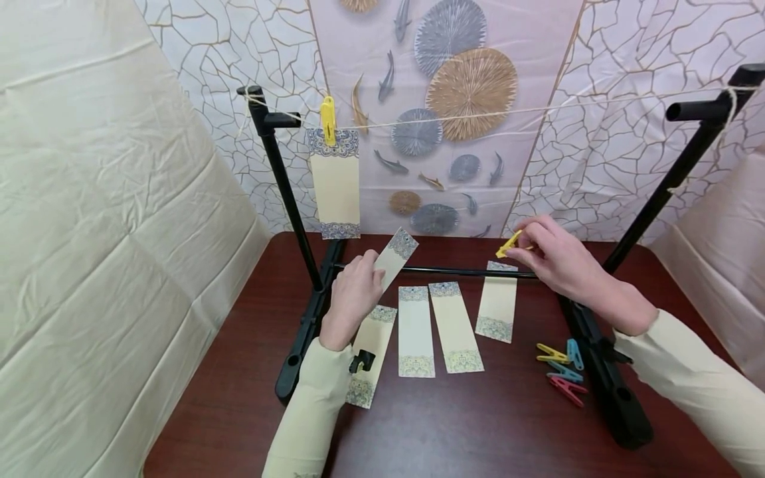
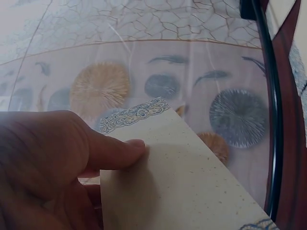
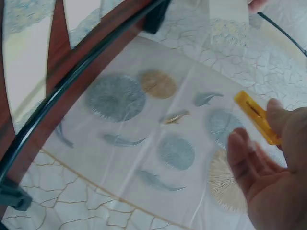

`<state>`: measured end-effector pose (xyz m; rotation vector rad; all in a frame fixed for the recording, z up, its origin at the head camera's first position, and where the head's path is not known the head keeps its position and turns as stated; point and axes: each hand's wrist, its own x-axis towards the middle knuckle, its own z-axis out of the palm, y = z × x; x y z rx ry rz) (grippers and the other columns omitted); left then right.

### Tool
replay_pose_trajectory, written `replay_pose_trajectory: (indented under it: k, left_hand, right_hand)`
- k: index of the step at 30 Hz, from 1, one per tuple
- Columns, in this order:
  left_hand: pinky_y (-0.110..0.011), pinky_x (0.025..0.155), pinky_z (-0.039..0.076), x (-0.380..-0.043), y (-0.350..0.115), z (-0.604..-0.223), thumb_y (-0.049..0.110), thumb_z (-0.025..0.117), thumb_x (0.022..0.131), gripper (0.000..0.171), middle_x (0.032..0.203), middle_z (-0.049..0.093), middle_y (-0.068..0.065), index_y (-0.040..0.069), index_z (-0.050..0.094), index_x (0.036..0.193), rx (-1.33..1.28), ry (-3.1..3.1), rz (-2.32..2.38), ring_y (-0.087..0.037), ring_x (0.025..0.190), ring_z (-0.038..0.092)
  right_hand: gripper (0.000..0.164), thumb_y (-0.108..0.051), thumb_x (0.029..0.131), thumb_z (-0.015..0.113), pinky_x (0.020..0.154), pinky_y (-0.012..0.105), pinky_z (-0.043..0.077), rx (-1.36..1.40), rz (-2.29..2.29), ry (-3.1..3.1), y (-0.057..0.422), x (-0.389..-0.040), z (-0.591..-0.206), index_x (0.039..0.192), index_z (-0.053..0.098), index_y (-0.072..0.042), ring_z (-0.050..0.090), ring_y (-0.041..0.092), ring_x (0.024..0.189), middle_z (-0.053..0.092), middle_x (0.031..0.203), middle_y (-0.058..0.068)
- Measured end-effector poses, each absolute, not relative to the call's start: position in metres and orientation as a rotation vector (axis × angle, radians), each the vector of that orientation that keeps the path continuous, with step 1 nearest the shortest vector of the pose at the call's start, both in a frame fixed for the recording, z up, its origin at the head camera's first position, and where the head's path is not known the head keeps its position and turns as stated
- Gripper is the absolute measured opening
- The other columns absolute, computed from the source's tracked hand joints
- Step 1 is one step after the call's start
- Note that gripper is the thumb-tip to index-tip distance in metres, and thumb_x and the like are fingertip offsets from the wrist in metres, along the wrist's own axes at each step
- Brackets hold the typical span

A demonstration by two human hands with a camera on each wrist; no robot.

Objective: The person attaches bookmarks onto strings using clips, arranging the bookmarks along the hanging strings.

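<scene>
My left hand [image 1: 354,292] pinches a cream paper card [image 2: 177,177] with a blue patterned band, thumb on its face; the card tilts up to the right above the table. In my right hand [image 1: 558,255] a yellow clothespin [image 3: 258,117] is held between thumb and fingers, over the right part of the table. Another cream card [image 1: 336,186] hangs from a string [image 1: 388,124] by a yellow clothespin [image 1: 328,121] near the left post. Several more cards lie on the table, among them a whitish card [image 1: 416,332] and a cream card [image 1: 457,328].
A black frame with a left post [image 1: 287,192], a right post [image 1: 663,179] and a low crossbar [image 1: 442,270] stands on the dark table [image 1: 239,398]. Several loose clothespins [image 1: 564,372] lie by its right foot [image 1: 615,392]. A patterned cloth [image 1: 370,40] hangs behind.
</scene>
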<state>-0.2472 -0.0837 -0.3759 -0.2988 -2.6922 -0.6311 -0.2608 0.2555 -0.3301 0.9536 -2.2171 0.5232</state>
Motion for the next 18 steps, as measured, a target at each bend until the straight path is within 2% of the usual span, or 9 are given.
replay_pose_trajectory:
  k: [5,6,8,10,12,13,15,18]
  left_hand:
    - [-0.036,0.053,0.043,-0.247,-0.081,-0.368,0.020,0.055,0.100,0.014,0.081,0.060,-0.009,0.008,0.059,0.105,-0.339,-2.673,-0.685,-0.025,0.065,0.057]
    - [-0.037,0.055,0.044,-0.247,-0.081,-0.366,0.019,0.055,0.100,0.013,0.080,0.060,-0.009,0.007,0.059,0.103,-0.352,-2.662,-0.705,-0.026,0.066,0.058]
    - [-0.038,0.057,0.044,-0.248,-0.081,-0.363,0.018,0.054,0.100,0.012,0.077,0.058,-0.009,0.007,0.058,0.099,-0.377,-2.635,-0.749,-0.027,0.068,0.058]
    - [-0.039,0.059,0.043,-0.248,-0.081,-0.360,0.017,0.054,0.100,0.012,0.074,0.056,-0.009,0.006,0.057,0.096,-0.390,-2.608,-0.783,-0.028,0.068,0.058]
    - [-0.039,0.060,0.043,-0.249,-0.081,-0.357,0.016,0.055,0.100,0.011,0.074,0.055,-0.009,0.006,0.057,0.096,-0.388,-2.593,-0.804,-0.028,0.069,0.057]
    - [-0.039,0.061,0.043,-0.249,-0.081,-0.356,0.016,0.055,0.100,0.011,0.075,0.056,-0.010,0.005,0.058,0.098,-0.388,-2.587,-0.816,-0.028,0.069,0.057]
    - [-0.040,0.063,0.045,-0.250,-0.081,-0.354,0.017,0.055,0.100,0.012,0.079,0.059,-0.010,0.005,0.059,0.101,-0.385,-2.576,-0.837,-0.028,0.072,0.058]
    - [-0.041,0.068,0.047,-0.250,-0.080,-0.350,0.018,0.055,0.100,0.016,0.087,0.064,-0.011,0.005,0.061,0.108,-0.385,-2.559,-0.896,-0.028,0.076,0.061]
  right_hand:
    - [0.046,-0.050,0.093,0.050,0.056,0.016,0.037,0.931,0.516,-2.187,0.246,-0.257,-0.311,0.085,0.057,-0.005,0.054,0.010,0.062,0.063,0.076,0.004]
    - [0.043,-0.047,0.094,0.053,0.056,0.015,0.038,0.927,0.512,-2.172,0.244,-0.257,-0.307,0.086,0.058,-0.004,0.056,0.011,0.062,0.062,0.074,0.004]
    - [0.032,-0.033,0.092,0.065,0.057,0.012,0.041,0.931,0.521,-2.143,0.240,-0.258,-0.297,0.086,0.058,-0.002,0.062,0.014,0.064,0.068,0.081,0.008]
    - [0.023,-0.015,0.085,0.075,0.060,0.008,0.043,0.941,0.525,-2.112,0.235,-0.260,-0.287,0.087,0.057,-0.001,0.065,0.018,0.067,0.071,0.092,0.012]
    - [0.026,-0.001,0.076,0.081,0.064,0.004,0.044,0.952,0.552,-2.079,0.231,-0.261,-0.278,0.087,0.058,0.000,0.067,0.020,0.068,0.073,0.101,0.014]
    - [0.025,-0.003,0.077,0.081,0.066,0.003,0.043,0.958,0.568,-2.061,0.228,-0.261,-0.274,0.086,0.058,0.001,0.067,0.020,0.069,0.073,0.104,0.015]
    - [0.026,-0.018,0.084,0.077,0.066,0.002,0.043,0.965,0.599,-2.019,0.224,-0.262,-0.268,0.084,0.059,0.001,0.065,0.016,0.067,0.073,0.102,0.015]
    - [0.047,-0.044,0.089,0.067,0.066,0.003,0.040,0.958,0.667,-1.957,0.216,-0.263,-0.260,0.084,0.060,0.002,0.058,0.003,0.066,0.072,0.091,0.013]
